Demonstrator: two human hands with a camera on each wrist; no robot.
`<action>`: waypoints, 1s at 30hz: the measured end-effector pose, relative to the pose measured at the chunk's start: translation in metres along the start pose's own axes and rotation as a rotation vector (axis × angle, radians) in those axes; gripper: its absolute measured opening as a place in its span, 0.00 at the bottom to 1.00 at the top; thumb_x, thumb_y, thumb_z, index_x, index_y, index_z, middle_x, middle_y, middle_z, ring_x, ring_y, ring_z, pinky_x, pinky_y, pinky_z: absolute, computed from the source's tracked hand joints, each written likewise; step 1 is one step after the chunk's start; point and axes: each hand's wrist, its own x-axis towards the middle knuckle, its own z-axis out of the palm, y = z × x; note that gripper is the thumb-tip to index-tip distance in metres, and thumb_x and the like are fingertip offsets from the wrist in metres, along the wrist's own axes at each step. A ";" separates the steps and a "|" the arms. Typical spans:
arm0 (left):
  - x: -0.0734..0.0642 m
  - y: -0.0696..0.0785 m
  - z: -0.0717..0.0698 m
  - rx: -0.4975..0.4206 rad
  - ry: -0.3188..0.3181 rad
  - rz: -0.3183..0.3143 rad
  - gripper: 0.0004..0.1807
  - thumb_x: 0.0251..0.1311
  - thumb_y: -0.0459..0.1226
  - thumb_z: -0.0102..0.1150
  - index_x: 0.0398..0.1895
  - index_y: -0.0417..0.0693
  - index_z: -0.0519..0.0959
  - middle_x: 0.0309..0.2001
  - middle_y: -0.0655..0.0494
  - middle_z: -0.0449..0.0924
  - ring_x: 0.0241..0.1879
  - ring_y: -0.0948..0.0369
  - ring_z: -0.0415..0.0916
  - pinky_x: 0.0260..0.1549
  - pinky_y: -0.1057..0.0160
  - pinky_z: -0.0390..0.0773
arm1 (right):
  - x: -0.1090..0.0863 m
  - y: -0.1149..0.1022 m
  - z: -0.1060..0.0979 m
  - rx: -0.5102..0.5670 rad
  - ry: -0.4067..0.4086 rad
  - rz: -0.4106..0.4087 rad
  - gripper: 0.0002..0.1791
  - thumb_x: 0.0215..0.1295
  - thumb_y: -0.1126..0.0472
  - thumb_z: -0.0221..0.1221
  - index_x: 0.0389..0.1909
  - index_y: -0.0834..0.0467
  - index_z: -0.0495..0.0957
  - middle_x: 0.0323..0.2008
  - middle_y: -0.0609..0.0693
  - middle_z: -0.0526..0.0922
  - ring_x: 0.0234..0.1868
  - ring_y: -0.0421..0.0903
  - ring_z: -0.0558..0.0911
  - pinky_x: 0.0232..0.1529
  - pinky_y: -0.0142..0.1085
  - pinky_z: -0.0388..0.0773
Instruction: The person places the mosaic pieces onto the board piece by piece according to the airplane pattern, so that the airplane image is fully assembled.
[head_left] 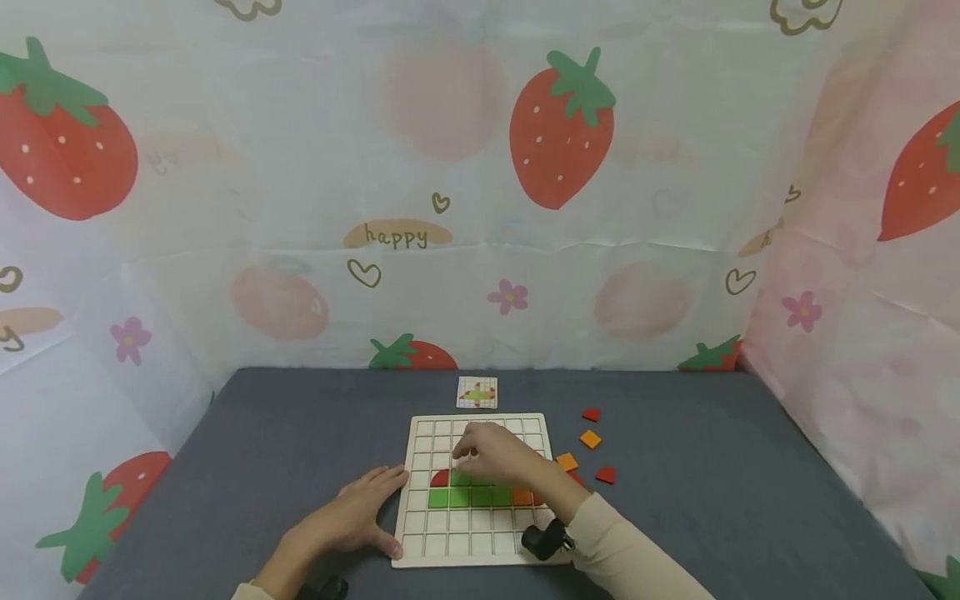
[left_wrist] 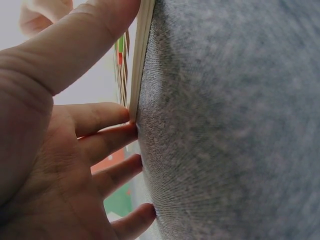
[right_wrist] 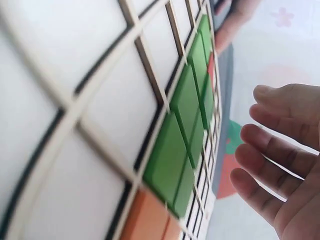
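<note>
A pale wooden grid board (head_left: 423,546) lies on the table. Green square tiles (head_left: 470,497) fill cells across its middle, with a red curved-edge tile (head_left: 440,478) at the upper left of them and an orange tile (head_left: 522,497) at the right. My left hand (head_left: 352,512) rests at the board's left side, fingers spread, thumb near the lower corner; its fingertips (left_wrist: 131,116) are right at the board's edge. Above the tiles hovers my right hand (head_left: 498,454), hiding some cells. In the right wrist view its fingers (right_wrist: 260,137) are loosely bent with nothing between them.
Right of the board lie loose orange tiles (head_left: 590,439) and red tiles (head_left: 606,475), some partly behind the right forearm. A small picture card (head_left: 477,392) with a coloured pattern lies beyond the board. A strawberry-print curtain (head_left: 480,292) surrounds the grey table (head_left: 300,433).
</note>
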 end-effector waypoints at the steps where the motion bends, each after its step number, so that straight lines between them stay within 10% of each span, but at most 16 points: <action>1: 0.000 0.000 0.000 0.001 0.000 0.000 0.58 0.32 0.49 0.80 0.71 0.39 0.63 0.73 0.42 0.61 0.73 0.39 0.52 0.62 0.28 0.55 | -0.002 0.002 -0.001 0.003 0.008 0.002 0.11 0.65 0.60 0.59 0.43 0.58 0.86 0.39 0.48 0.82 0.40 0.42 0.79 0.41 0.31 0.77; 30: -0.003 -0.001 -0.001 0.012 0.002 0.040 0.57 0.34 0.48 0.79 0.70 0.36 0.63 0.72 0.40 0.61 0.73 0.38 0.52 0.63 0.29 0.55 | -0.099 0.065 -0.029 0.131 0.208 0.143 0.10 0.62 0.60 0.64 0.41 0.60 0.85 0.39 0.48 0.82 0.35 0.37 0.76 0.35 0.30 0.76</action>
